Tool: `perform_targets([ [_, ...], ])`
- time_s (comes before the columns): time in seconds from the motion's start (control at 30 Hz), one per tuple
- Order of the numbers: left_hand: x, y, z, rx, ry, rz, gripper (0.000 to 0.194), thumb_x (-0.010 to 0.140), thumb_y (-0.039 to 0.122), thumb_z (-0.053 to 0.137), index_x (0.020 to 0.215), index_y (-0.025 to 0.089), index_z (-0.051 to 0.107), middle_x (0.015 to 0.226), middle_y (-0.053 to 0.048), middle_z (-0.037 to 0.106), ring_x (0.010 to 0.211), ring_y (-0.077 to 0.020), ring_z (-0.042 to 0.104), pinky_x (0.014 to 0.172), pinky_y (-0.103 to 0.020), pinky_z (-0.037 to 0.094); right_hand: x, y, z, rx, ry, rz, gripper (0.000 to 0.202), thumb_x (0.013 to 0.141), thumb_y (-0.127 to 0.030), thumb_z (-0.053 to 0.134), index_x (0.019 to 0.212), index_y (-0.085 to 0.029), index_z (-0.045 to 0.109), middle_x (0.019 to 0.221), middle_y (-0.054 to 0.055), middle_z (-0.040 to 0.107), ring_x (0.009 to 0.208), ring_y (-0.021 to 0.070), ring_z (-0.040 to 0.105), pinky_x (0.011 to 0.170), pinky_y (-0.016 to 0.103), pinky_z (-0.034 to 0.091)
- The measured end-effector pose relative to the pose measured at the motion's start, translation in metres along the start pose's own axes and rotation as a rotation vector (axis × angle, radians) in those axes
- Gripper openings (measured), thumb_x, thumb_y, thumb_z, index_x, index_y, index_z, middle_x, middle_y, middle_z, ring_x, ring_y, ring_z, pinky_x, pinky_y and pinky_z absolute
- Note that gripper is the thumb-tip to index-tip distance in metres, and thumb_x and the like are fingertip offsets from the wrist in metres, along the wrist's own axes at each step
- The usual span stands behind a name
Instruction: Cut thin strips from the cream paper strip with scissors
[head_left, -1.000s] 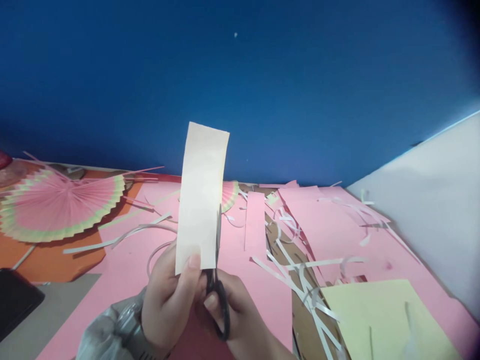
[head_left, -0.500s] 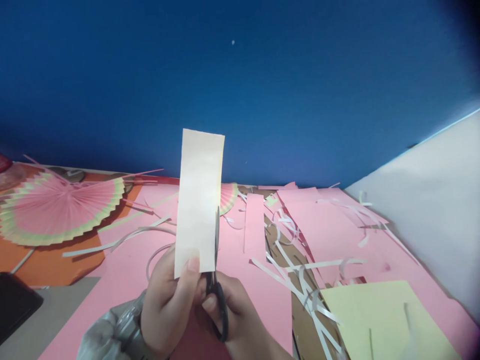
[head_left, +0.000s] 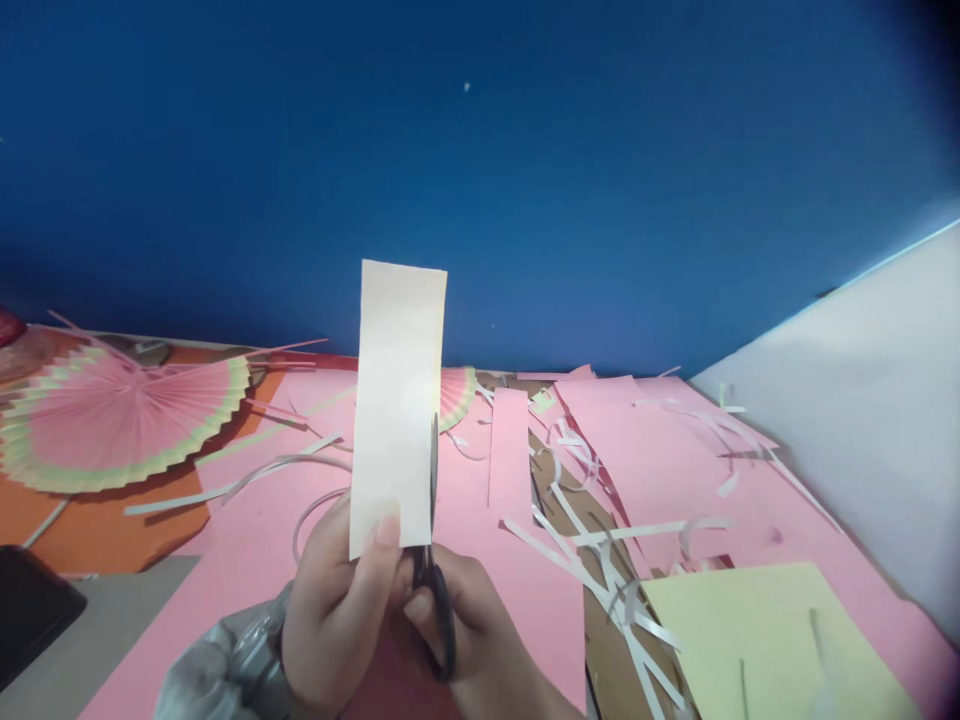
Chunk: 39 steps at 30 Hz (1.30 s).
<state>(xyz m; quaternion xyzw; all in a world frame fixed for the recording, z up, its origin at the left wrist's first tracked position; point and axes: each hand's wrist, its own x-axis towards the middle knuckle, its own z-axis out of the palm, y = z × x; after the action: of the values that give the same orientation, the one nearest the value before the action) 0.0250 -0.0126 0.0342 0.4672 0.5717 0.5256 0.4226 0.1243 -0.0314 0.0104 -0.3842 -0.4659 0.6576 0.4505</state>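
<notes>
My left hand (head_left: 341, 605) pinches the lower end of a pale cream paper rectangle (head_left: 397, 400), which stands upright in front of me, thumb on its near face. In my right hand (head_left: 472, 625) are black-handled scissors (head_left: 442, 620). Their blades point up along the paper's right edge, partly hidden behind it. A thin yellowish layer shows along that same edge. Both hands are close together, nearly touching, above a pink paper sheet (head_left: 525, 600).
A pleated pink, green and yellow paper fan (head_left: 135, 415) lies on orange paper (head_left: 172, 535) at left. A black object (head_left: 37, 605) sits front left. White paper strips (head_left: 622, 590) and a pale yellow sheet (head_left: 772, 630) lie at right. A blue wall (head_left: 480, 180) stands behind.
The paper has shifted very slightly left. Otherwise the hands and scissors hold nearly the same position.
</notes>
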Motion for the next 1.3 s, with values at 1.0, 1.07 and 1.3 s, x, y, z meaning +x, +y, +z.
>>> perform_targets([
  [1.0,0.001,-0.003,-0.005,-0.005,-0.034,0.007,0.034,0.082,0.034,0.046,0.051,0.020,0.040,0.049,0.003,0.036,0.046,-0.0114,0.035,0.045,-0.024,0.033,-0.001,0.002,0.000,0.038,-0.023,0.011,0.038,0.082,-0.051,0.052,0.068,-0.016,0.050,0.059,-0.002,0.038,0.053,0.0098,0.031,0.050,0.024,0.026],
  [1.07,0.003,-0.004,-0.007,0.011,-0.053,0.030,0.034,0.082,0.034,0.046,0.051,0.020,0.040,0.049,0.003,0.037,0.045,-0.0111,0.036,0.043,-0.024,0.033,-0.001,0.004,0.000,0.036,-0.026,0.005,0.039,0.082,-0.052,0.052,0.068,-0.016,0.051,0.059,-0.002,0.037,0.052,0.0095,0.030,0.049,0.024,0.025],
  [1.3,0.005,-0.004,-0.007,0.006,-0.073,0.064,0.034,0.083,0.033,0.046,0.051,0.020,0.042,0.049,0.003,0.037,0.044,-0.0103,0.037,0.042,-0.022,0.034,-0.002,0.010,-0.001,0.052,-0.034,0.016,0.037,0.083,-0.051,0.051,0.072,-0.016,0.052,0.057,-0.003,0.039,0.050,0.0086,0.031,0.047,0.023,0.025],
])
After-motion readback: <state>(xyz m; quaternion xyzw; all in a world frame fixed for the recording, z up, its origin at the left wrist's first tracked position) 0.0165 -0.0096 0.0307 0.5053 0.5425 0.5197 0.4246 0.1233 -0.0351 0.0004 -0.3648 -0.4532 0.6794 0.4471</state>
